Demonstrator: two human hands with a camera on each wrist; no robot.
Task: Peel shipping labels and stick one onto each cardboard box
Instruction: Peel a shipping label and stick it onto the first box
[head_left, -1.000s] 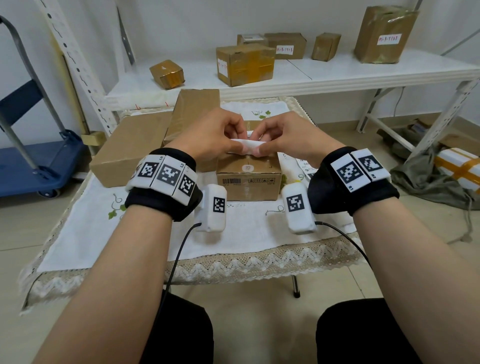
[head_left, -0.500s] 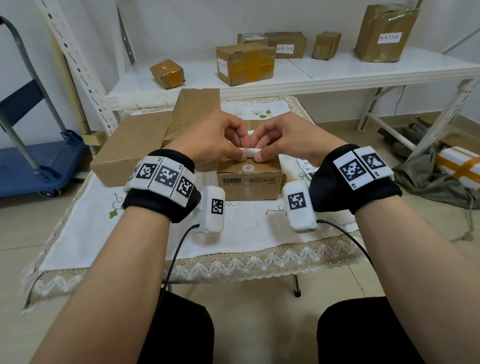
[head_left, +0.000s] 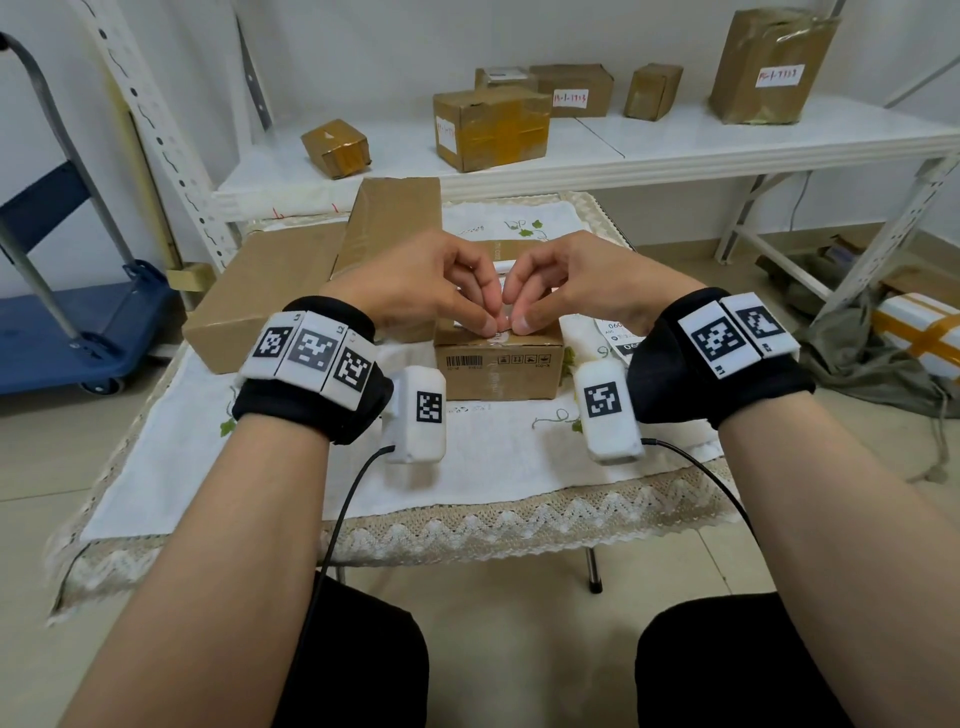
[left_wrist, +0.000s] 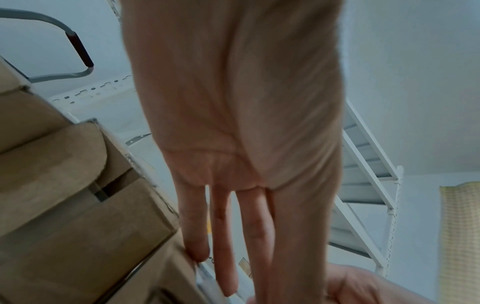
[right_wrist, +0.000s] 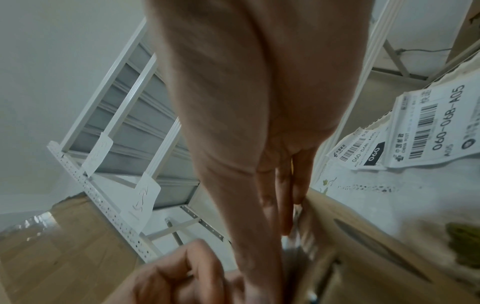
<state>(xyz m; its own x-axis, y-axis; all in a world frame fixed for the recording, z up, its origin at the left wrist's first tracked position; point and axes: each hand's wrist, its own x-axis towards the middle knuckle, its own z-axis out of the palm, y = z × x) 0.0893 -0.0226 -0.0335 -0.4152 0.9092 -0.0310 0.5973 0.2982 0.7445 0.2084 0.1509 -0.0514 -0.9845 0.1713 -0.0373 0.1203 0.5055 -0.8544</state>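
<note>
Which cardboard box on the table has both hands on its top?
The small box with a printed barcode, nearest the table's front edge; the two bigger boxes behind it are untouched.

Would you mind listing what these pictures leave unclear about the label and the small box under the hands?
- Label, head view: only slivers show between the fingertips of the left hand and right hand; its print and how far it is stuck cannot be told.
- Small cardboard box, head view: both hands cover its top.
- Both wrist views: motion blur and the palms hide the fingertip contact.
- Loose shipping labels: cut off by the right edge.
</note>
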